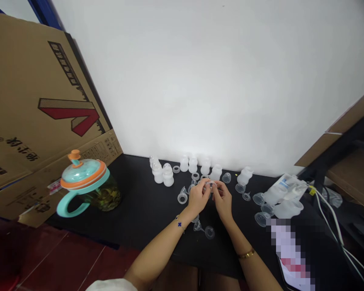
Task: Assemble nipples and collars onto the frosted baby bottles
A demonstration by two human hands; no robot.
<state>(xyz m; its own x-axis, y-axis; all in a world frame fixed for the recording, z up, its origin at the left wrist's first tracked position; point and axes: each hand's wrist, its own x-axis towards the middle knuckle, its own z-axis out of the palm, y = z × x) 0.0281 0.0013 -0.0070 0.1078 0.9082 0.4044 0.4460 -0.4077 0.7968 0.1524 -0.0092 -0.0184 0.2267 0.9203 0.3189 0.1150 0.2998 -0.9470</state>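
Observation:
Both my hands meet over the middle of the black table [145, 206]. My left hand [197, 197] and my right hand [223, 198] pinch a small clear plastic ring piece [211, 184] between their fingertips. Small white plastic bottles [168, 175] stand in a loose row along the wall behind them. Clear funnel-shaped parts [182, 197] lie scattered around my hands, two of them [206, 230] near my wrists.
A teal and orange lidded jug [87, 184] with a handle stands at the left, in front of a leaning cardboard box [33, 121]. A clear bag of larger parts [283, 196] lies right. White cables [330, 222] run at the far right, under a shelf [346, 137].

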